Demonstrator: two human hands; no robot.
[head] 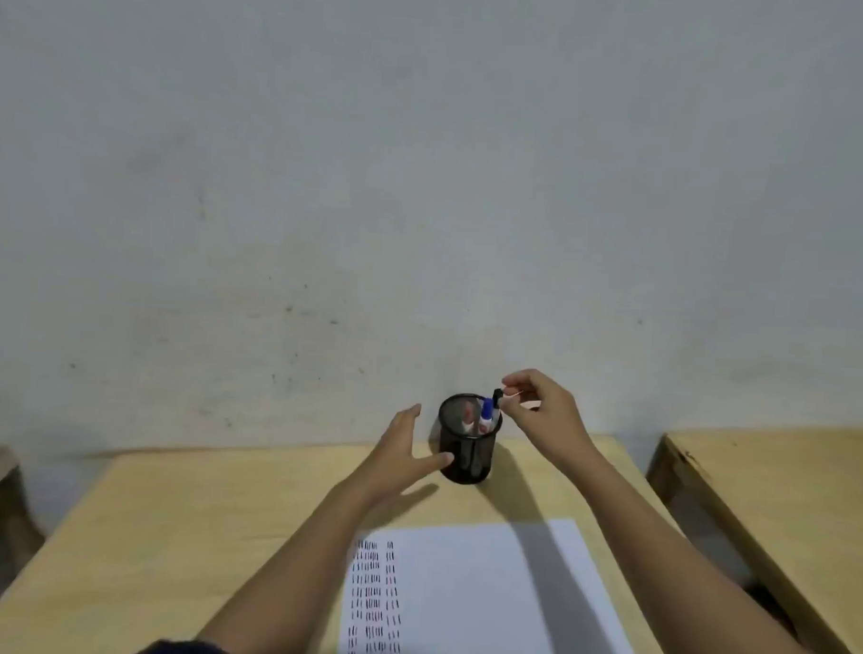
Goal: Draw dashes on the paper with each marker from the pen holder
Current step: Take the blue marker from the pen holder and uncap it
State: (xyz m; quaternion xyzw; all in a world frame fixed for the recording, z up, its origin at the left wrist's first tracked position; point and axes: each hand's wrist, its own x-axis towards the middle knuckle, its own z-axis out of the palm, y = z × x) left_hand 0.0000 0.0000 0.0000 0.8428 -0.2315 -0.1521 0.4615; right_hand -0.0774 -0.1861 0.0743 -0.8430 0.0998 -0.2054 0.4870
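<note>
right hand (539, 415) pinches black marker (497, 395) — left hand (404, 454) steadies pen holder (466, 452).

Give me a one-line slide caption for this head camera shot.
Right hand pinches a black-capped marker at the mesh pen holder, left hand open beside it, dashed paper below.

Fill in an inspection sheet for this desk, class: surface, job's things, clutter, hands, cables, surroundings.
Surface: wooden table, bare apart from the job's things.
Job's things: black mesh pen holder upright near the far edge, with a blue marker and a red marker inside; paper with columns of dashes down its left side.
Clutter: nothing seen.
Hands: left hand open beside the holder, thumb at its wall; right hand pinching a black marker at the rim.
Cables: nothing seen.
Surroundings: grey wall; second table to the right.
</note>
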